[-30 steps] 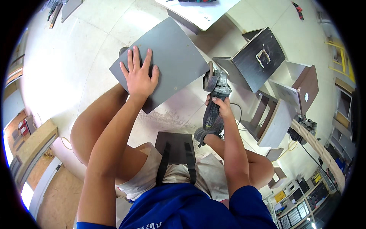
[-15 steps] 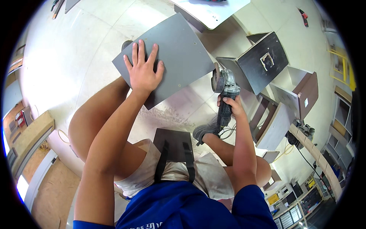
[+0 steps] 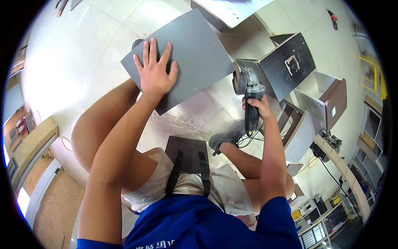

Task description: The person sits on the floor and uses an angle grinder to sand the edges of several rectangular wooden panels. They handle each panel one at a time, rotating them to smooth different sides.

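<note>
My left hand (image 3: 156, 75) lies flat with fingers spread on top of a grey board box (image 3: 195, 54), whose upper face has a few small holes. In my right hand (image 3: 259, 106) is an angle grinder (image 3: 251, 97), gripped round its black body. The grinder's disc (image 3: 238, 79) stands at the right corner of the grey box; whether it touches the edge I cannot tell. A cord runs from the grinder's lower end past my shoe (image 3: 226, 139). The fingertips of my right hand are partly hidden behind the tool.
Right of the grinder stands a black box (image 3: 288, 68) with a ragged square cutout, next to brown and white board boxes (image 3: 331, 103). A white-topped piece (image 3: 232, 10) is at the far side. A red power tool (image 3: 333, 19) lies on the floor; a ribbed hose (image 3: 344, 174) curves at right.
My right hand and the grinder have shifted slightly right, and the grinder's body stands more upright. My left hand stays flat on the grey box. The view has shifted a little.
</note>
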`<state>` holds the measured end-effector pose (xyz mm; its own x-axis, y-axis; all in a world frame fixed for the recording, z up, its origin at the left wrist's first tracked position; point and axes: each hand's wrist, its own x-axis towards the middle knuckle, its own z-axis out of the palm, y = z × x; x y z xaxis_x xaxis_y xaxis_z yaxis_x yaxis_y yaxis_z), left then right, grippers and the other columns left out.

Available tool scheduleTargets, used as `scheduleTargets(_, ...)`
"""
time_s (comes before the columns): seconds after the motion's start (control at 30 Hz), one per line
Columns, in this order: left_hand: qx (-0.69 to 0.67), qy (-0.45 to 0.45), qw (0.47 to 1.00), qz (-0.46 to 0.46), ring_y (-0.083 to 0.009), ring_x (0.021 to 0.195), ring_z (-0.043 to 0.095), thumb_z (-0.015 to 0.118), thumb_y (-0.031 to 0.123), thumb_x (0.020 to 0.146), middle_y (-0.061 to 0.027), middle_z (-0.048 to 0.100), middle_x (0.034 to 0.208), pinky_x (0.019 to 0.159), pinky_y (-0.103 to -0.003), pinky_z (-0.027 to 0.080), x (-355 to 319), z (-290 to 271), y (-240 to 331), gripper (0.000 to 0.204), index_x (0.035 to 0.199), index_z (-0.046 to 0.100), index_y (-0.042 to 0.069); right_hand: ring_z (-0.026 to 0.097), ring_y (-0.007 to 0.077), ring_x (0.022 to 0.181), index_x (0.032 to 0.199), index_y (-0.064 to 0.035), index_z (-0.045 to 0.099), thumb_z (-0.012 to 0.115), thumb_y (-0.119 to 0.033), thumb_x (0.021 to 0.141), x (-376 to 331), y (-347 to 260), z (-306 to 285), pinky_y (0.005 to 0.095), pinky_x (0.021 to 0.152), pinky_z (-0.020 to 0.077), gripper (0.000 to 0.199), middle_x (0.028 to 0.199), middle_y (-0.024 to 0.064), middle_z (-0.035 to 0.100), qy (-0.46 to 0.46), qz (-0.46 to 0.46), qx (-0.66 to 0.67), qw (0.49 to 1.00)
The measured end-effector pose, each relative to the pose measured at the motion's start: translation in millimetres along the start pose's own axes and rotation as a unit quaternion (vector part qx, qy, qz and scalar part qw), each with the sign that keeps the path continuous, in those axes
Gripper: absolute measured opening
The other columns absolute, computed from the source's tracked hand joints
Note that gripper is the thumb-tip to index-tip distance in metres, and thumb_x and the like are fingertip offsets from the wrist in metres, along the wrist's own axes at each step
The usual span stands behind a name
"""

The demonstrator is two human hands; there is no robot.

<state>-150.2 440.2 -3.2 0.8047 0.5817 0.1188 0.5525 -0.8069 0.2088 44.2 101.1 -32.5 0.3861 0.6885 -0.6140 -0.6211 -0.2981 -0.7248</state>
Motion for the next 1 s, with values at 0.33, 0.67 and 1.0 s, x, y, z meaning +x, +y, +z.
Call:
scheduleTargets(0.33,0.005,-0.007,1.000,-0.003,-0.0374,0.152,0.025,0.058,0.040,0.091,-0.0189,0.031,0.162,0.117,-0.070,0.013,1,-2,1,0.057,0.146,0.056,0.024,0.067,0.0250,0.070,0.110,0.0038,0.056,0.073,-0.010,0.077,0,-6,-9,0.0377,0.066,0.0563,0.039,0.083,0.0154,0.067,-0.028,0.008,0.002,1.000)
scheduleTargets(0.67,0.029,-0.025,0.999,-0.011,-0.0349,0.154,0.020,0.056,0.041,0.093,-0.0157,0.027,0.165,0.120,-0.067,0.009,-3,2,-2,0.058,0.149,0.052,0.026,0.068,0.0232,0.072,0.109,0.0026,0.059,0.073,-0.006,0.079,-18,27,7,0.0375,0.069,0.0570,0.035,0.084,0.0132,0.068,0.004,0.000,0.057,0.998)
scheduleTargets(1.0,0.039,-0.026,0.999,0.012,-0.0354,0.155,0.018,0.052,0.037,0.097,-0.0163,0.024,0.166,0.120,-0.065,0.008,-1,10,-4,0.059,0.154,0.045,0.025,0.070,0.0203,0.069,0.098,0.0031,0.065,0.077,-0.009,0.075,-21,41,31,0.0343,0.067,0.0580,0.028,0.081,0.0106,0.070,0.074,0.005,0.070,0.995)
